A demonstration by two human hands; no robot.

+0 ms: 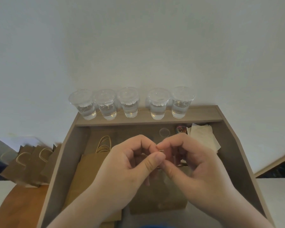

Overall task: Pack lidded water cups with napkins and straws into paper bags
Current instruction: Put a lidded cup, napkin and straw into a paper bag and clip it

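1. Five clear plastic lidded cups of water, upright in a row along the raised back ledge of the grey-brown wooden tabletop.
2. Left hand and right hand meeting above the tabletop's middle, fingers curled, thumb and forefinger tips of both pinching a small thin golden piece, too small to identify.
3. Beneath the hands, a brown paper bag lying flat near the front edge.
4. Toward the left edge, a stack of flat brown bags with twine handles.
5. White paper napkins piled in the back right corner, just beside a small tub of coloured clips.
6. Beyond the left edge, standing brown handled bags, blurred.
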